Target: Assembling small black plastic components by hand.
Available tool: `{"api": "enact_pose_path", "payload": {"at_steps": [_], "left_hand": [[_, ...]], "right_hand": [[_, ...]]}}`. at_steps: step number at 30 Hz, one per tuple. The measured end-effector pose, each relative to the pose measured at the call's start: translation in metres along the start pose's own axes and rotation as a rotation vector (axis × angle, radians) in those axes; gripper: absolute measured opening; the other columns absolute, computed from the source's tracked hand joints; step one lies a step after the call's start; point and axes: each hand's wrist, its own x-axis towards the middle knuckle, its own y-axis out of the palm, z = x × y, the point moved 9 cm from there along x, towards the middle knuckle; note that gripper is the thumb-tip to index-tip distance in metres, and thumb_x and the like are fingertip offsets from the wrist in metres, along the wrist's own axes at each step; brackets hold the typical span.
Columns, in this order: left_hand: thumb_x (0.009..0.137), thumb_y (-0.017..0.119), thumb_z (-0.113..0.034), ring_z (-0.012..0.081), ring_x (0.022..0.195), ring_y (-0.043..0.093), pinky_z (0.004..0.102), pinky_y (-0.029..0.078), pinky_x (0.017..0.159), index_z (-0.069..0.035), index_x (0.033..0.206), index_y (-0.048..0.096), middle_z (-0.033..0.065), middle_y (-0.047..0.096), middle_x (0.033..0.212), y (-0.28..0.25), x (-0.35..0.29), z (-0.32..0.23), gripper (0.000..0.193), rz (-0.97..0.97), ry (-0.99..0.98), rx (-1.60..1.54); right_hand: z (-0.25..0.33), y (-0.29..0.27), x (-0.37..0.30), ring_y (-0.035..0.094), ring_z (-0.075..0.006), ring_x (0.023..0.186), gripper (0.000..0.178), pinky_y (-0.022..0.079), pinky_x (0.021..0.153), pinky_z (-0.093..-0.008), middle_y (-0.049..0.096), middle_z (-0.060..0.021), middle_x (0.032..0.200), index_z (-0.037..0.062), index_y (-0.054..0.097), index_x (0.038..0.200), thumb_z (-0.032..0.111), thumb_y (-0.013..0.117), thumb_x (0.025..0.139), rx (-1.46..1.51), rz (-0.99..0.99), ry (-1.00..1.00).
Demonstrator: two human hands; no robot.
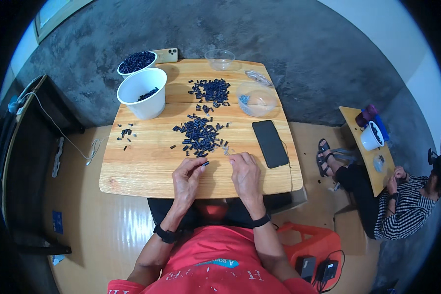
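Observation:
My left hand point(187, 180) is closed, pinching a small black cylindrical piece point(206, 163) between thumb and forefinger above the wooden table point(137, 169). To its right, my right hand point(245, 175) has its fingers curled together at the tips; whatever they hold, if anything, is too small to make out. Just beyond those fingertips lie a few tiny pale metal bits point(227, 150). A loose pile of similar black pieces point(199, 135) spreads in front of both hands, and a second pile point(214, 91) sits behind it.
At the back left stand a white tub point(147, 105) and a fuller one point(137, 62). Clear bowls point(260, 105) and a black phone point(270, 144) occupy the right side. Scattered pieces point(126, 132) lie at left. Another person point(402, 210) sits at a small table on the right.

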Motion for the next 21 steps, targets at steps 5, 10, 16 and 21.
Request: {"api": "enact_pose_path", "payload": {"at_steps": [5, 10, 16, 21], "left_hand": [[0.085, 0.063, 0.003, 0.0106, 0.082, 0.059, 0.0227, 0.047, 0.078, 0.000, 0.101, 0.069, 0.0040, 0.065, 0.094, 0.019, -0.004, -0.006, 0.018, 0.088, -0.052, -0.161], [0.084, 0.065, -0.001, 0.0103, 0.080, 0.060, 0.0237, 0.048, 0.075, -0.001, 0.100, 0.068, 0.0035, 0.067, 0.090, 0.033, -0.008, -0.002, 0.016, 0.173, -0.243, -0.337], [0.083, 0.067, 0.000, 0.0113, 0.078, 0.061, 0.0246, 0.050, 0.073, 0.000, 0.101, 0.067, 0.0045, 0.068, 0.090, 0.038, -0.012, -0.004, 0.018, 0.206, -0.251, -0.401], [0.082, 0.068, 0.002, 0.0106, 0.080, 0.061, 0.0238, 0.050, 0.074, 0.000, 0.099, 0.068, 0.0046, 0.068, 0.090, 0.037, -0.016, -0.015, 0.017, 0.193, -0.241, -0.315]], "right_hand": [[-0.007, -0.004, -0.007, 0.060, -0.0241, 0.078, 0.010, 0.048, 0.068, -0.0336, 0.062, -0.0105, 0.085, 0.0031, 0.066, 0.093, 0.004, 0.061, 0.085, 0.312, -0.026, 0.083], [-0.021, 0.001, -0.023, 0.060, -0.0106, 0.074, 0.012, 0.048, 0.068, -0.0235, 0.065, -0.0048, 0.086, 0.0004, 0.066, 0.099, 0.005, 0.064, 0.088, 0.792, 0.049, 0.374], [-0.001, -0.012, -0.021, 0.059, -0.0086, 0.077, 0.013, 0.049, 0.071, -0.0225, 0.065, -0.0029, 0.090, -0.0005, 0.067, 0.098, 0.007, 0.065, 0.088, 1.072, 0.050, 0.391], [-0.004, -0.011, -0.028, 0.060, -0.0078, 0.080, 0.011, 0.049, 0.072, -0.0228, 0.065, -0.0021, 0.088, 0.0000, 0.067, 0.097, 0.008, 0.065, 0.089, 1.010, 0.098, 0.432]]}}
